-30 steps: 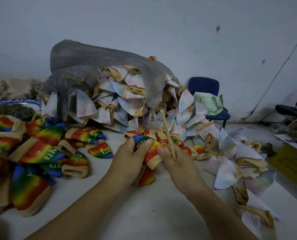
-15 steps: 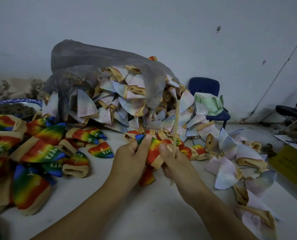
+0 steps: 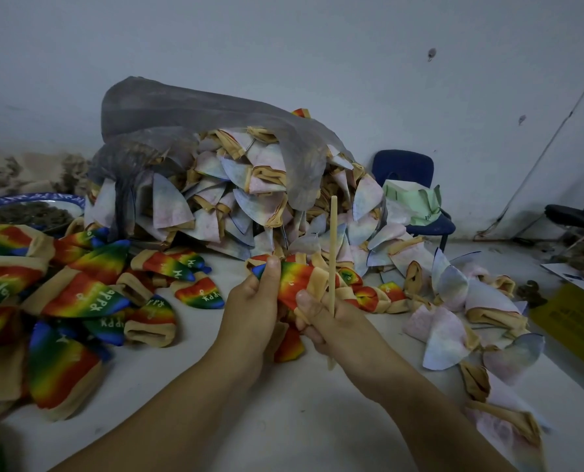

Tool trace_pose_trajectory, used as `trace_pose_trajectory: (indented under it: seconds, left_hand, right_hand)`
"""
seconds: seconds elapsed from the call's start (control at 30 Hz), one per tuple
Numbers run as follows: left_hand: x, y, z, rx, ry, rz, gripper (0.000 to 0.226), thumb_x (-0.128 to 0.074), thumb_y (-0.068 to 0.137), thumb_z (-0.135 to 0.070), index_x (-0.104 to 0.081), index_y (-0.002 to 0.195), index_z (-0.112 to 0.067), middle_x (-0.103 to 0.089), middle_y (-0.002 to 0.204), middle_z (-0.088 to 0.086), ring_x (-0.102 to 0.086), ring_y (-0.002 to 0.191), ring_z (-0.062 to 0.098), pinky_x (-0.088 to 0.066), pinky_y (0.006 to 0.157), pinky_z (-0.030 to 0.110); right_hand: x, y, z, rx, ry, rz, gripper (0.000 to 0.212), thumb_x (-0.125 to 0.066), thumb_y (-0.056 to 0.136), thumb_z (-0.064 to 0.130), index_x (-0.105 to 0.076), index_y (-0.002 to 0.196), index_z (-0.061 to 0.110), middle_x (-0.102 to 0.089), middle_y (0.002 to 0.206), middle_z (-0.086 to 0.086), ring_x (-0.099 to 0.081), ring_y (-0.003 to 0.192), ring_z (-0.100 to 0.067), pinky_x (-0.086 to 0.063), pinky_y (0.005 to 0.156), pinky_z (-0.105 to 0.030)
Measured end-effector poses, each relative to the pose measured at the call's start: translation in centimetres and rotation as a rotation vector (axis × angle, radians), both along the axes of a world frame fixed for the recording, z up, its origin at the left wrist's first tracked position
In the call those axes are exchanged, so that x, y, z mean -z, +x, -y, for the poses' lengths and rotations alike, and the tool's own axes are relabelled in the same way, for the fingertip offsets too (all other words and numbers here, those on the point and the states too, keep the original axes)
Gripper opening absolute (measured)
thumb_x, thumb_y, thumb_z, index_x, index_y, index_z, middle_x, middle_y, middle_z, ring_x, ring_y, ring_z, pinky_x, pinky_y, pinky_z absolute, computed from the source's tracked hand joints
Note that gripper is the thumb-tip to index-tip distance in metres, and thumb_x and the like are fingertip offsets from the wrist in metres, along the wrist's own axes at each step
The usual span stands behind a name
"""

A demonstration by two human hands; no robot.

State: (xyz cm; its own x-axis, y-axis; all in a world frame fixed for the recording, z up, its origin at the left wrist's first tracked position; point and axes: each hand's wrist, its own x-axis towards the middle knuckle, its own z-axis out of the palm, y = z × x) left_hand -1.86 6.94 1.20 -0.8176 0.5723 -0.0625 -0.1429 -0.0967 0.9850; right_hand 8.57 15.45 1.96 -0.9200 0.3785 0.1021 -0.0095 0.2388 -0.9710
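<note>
A rainbow-printed fabric piece with a tan cuff [image 3: 297, 279] is held up over the white table [image 3: 283, 413] between both hands. My left hand [image 3: 253, 311] pinches its blue tip with the thumb on top. My right hand [image 3: 324, 321] grips the cuff end and also holds a thin wooden stick [image 3: 333, 247], which stands nearly upright beside the cuff. The stick's lower end pokes out below my right palm.
A grey plastic bag [image 3: 188, 131] spills pale inside-out pieces [image 3: 249, 206] behind my hands. Finished rainbow pieces [image 3: 79, 294] lie at left, more pale ones [image 3: 453, 321] at right. A blue chair [image 3: 416, 199], a patterned dish [image 3: 28, 206] and a yellow sheet [image 3: 576, 318] are around.
The stick has swung from leaning left to nearly upright and slid lower through my right hand. Both hands have lifted the rainbow piece slightly and spread it.
</note>
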Motion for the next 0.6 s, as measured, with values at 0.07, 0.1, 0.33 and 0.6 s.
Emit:
trace_pose_trajectory:
  seconds: [0.07, 0.1, 0.33, 0.6]
  left_hand:
    - [0.0, 0.0, 0.1, 0.038, -0.003, 0.020, 0.046, -0.048, 0.094, -0.057, -0.076, 0.081, -0.024, -0.076, 0.080, 0.000, -0.072, 0.088, 0.016, -0.051, 0.088, 0.037]
    - [0.1, 0.0, 0.1, 0.049, -0.036, -0.030, 0.044, -0.047, 0.095, -0.057, -0.075, 0.082, -0.025, -0.076, 0.079, -0.004, -0.071, 0.086, 0.011, -0.050, 0.084, 0.031]
    - [0.4, 0.3, 0.3, 0.060, -0.172, -0.248, 0.044, -0.050, 0.091, -0.057, -0.069, 0.074, -0.021, -0.069, 0.064, -0.008, -0.062, 0.062, -0.003, -0.041, 0.063, 0.020]
    - [-0.5, -3.6, 1.2, -0.222, 0.071, -0.055, 0.051, -0.043, 0.101, -0.047, -0.052, 0.058, -0.022, -0.047, 0.043, -0.010, -0.043, 0.043, 0.012, -0.034, 0.049, 0.025]
  right_hand:
    - [0.3, 0.0, -0.1, 0.038, -0.017, -0.005, 0.040, -0.052, 0.084, 0.061, -0.062, 0.065, 0.027, -0.042, 0.054, 0.009, -0.036, 0.050, -0.003, -0.034, 0.048, -0.013]
    - [0.4, -0.1, -0.2, 0.065, -0.026, -0.013, 0.042, -0.054, 0.081, 0.064, -0.063, 0.064, 0.026, -0.043, 0.053, 0.008, -0.037, 0.049, -0.005, -0.036, 0.048, -0.014]
    - [0.4, -0.2, -0.9, 0.276, -0.032, -0.052, 0.027, -0.044, 0.077, 0.067, -0.067, 0.070, 0.052, -0.066, 0.063, 0.019, -0.062, 0.061, 0.007, -0.043, 0.052, -0.006]
    - [0.6, 0.5, -2.2, 0.373, 0.022, -0.089, 0.061, -0.036, 0.080, 0.065, -0.063, 0.065, 0.012, -0.033, 0.048, 0.004, -0.030, 0.044, -0.005, -0.027, 0.045, -0.016]
